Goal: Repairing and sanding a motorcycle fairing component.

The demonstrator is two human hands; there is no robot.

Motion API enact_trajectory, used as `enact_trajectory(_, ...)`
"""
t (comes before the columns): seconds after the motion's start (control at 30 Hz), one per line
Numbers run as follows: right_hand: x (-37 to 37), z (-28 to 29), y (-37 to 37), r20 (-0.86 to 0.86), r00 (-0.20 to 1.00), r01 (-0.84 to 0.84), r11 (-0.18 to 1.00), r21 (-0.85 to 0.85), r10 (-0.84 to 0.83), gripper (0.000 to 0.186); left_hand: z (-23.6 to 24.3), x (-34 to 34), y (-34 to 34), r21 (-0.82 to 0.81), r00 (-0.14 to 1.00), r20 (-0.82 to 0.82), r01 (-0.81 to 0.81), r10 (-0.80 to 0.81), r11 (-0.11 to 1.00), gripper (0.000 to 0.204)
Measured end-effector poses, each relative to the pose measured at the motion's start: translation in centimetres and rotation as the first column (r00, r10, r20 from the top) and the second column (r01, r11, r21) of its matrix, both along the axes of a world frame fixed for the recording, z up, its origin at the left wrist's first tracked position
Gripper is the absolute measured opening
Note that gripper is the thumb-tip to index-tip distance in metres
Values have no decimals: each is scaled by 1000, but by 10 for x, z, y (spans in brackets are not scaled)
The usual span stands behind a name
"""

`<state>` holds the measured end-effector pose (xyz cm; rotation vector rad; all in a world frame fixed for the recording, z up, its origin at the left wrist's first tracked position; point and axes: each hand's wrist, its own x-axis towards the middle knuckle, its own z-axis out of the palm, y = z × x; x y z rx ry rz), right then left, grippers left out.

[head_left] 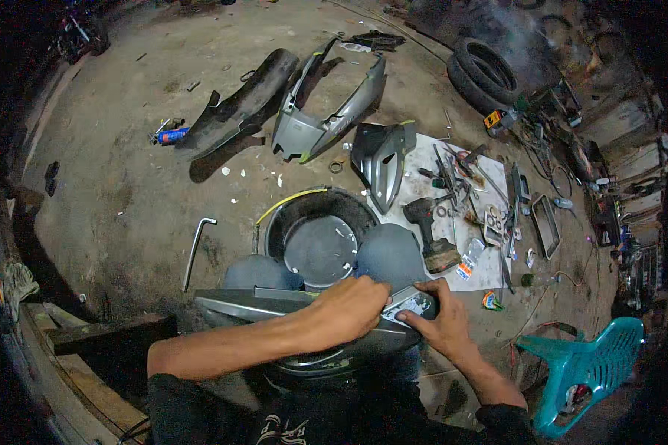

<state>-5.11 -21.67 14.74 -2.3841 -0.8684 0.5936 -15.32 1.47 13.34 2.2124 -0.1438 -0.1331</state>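
Note:
Across my lap lies a long grey and black motorcycle body panel (234, 305). Near its right end is a worn white and bluish patch (417, 306). My right hand (447, 319) grips that end, thumb on the patch and fingers over the far edge. Beside the patch, my left hand (352, 308) is closed with its fingertips down against the panel; whatever it pinches is hidden. Just beyond my knees stands a round black basin (321, 245) with small white scraps in it.
An L-shaped wrench (196, 252) lies to the left. Silver fairing parts (304, 130) lie further off. A cordless drill (429, 233) and several tools rest on a white sheet (490, 276) at right. Beyond are tires (473, 78); a teal plastic chair (583, 363) is near right.

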Motion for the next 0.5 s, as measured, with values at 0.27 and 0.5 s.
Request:
enact_trajectory(0.27, 2, 10, 14, -1, 1000, 29, 999, -33, -29, 65, 2, -2, 2, -36, 999, -44, -23, 21, 999, 16)
enact_trajectory(0.5, 30, 11, -19, -350, 924, -143, 988, 66, 157, 73, 13, -1, 0, -1, 988, -151, 41, -40, 999, 23)
